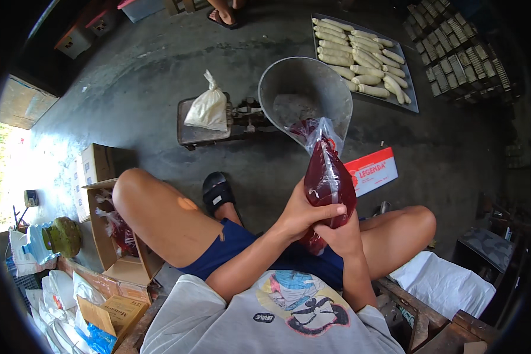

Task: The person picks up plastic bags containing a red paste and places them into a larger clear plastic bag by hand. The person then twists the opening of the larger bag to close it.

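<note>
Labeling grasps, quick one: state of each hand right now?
Left hand: closed, holding the red bag, thumb across its front.
Right hand: closed, holding the same bag lower down; fingers mostly hidden.

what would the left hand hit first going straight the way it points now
The red-filled plastic bag, which the left hand is touching; past it, perhaps the red-and-white box, though that looks lower and depth is unclear.

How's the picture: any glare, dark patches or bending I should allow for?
Head view: glare whitens the floor at left; head view: bright streaks cross the red bag; head view: right edge dark, corners black, outer lines bent.
</note>
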{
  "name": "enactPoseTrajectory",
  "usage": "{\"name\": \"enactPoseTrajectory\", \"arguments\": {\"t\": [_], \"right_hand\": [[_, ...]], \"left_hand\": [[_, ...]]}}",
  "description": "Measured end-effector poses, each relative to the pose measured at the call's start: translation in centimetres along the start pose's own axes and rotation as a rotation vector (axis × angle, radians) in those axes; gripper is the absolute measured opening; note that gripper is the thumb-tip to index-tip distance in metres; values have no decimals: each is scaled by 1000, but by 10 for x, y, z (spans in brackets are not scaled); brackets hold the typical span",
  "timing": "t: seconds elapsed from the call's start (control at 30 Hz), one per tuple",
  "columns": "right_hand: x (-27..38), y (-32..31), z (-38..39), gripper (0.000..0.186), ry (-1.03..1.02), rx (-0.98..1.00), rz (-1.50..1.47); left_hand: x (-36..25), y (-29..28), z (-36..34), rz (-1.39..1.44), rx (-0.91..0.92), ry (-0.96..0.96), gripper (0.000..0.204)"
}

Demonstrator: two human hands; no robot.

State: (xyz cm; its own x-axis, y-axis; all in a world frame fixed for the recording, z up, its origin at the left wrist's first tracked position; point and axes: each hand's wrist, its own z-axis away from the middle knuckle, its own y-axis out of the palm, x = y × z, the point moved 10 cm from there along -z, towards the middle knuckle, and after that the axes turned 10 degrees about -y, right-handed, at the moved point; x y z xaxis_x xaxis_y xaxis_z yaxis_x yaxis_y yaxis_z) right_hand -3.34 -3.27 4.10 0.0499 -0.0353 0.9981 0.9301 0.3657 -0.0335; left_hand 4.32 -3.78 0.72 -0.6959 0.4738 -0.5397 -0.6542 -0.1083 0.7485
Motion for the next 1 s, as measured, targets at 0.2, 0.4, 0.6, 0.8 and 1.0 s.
{"name": "enactPoseTrajectory", "arguments": {"t": [0.2,0.4,0.6,0.8,1.0], "right_hand": [[-29,-43,6,43,108,-171,132],[-28,-42,-7,41,66,-142,283],[-27,-43,4,43,128,-104,233],[3,-40,11,48,55,-180,109],[-1,-40,6,46,86,-145,132]], "left_hand": [[40,11,-28,144,-14,-147,54],[44,2,-40,227,-66,-210,39],[38,15,-30,206,3,-184,48],[24,32,-21,108,68,-149,54],[27,28,-25,152,44,-153,56]]}}
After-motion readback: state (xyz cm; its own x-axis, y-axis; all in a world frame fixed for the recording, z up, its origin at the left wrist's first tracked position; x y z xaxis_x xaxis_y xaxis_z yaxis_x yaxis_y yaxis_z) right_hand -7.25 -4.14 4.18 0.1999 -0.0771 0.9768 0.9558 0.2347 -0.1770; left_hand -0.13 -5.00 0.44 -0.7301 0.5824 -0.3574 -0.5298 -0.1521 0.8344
